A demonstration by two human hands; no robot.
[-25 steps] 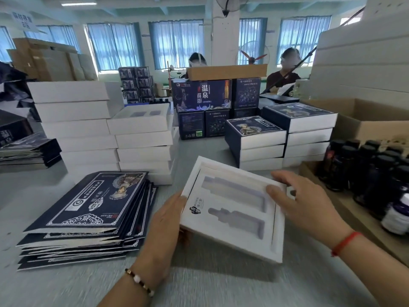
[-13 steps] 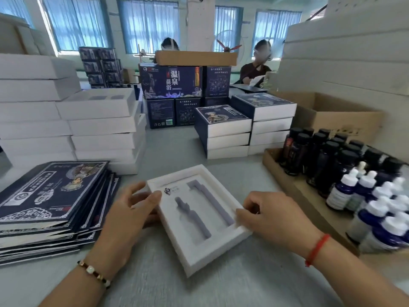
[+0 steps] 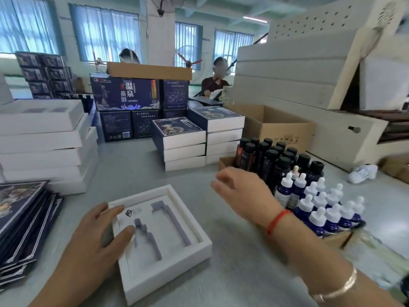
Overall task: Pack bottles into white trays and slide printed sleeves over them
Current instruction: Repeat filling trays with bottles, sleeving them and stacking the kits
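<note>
— Where does the white tray (image 3: 163, 258) lie?
— Flat on the grey counter (image 3: 243, 273), near its front edge, turned a little askew. Its two bottle-shaped recesses hold nothing, and a small dark logo sits at its upper left corner.

— What are the hands doing with it?
— The left hand (image 3: 99, 242) rests on the tray's left side, fingers (image 3: 124, 234) straight and slightly spread, the thumb lying across the rim. The right hand (image 3: 241, 191) hangs in the air above the counter, between the tray and the bottles, clear of both. It is blurred; its fingers look loosely bent and hold nothing.

— And the bottles?
— They stand packed upright in a shallow cardboard tray (image 3: 336, 239) to the right. The white-capped dropper bottles (image 3: 318, 209) fill the near part; the black-capped dark bottles (image 3: 272, 156) stand behind them.

— What else crowds the counter?
— A fanned pile of flat printed sleeves (image 3: 24, 220) lies at the left, just beside the left forearm. Behind it rise stacks of empty white trays (image 3: 44, 140). Two stacks of sleeved boxes (image 3: 190, 140) stand past the tray, with dark blue cartons (image 3: 126, 94) behind them. An open brown carton (image 3: 276, 127) sits behind the bottles, beside a cream machine housing (image 3: 309, 85). A crumpled white cloth (image 3: 363, 172) lies at the far right.
</note>
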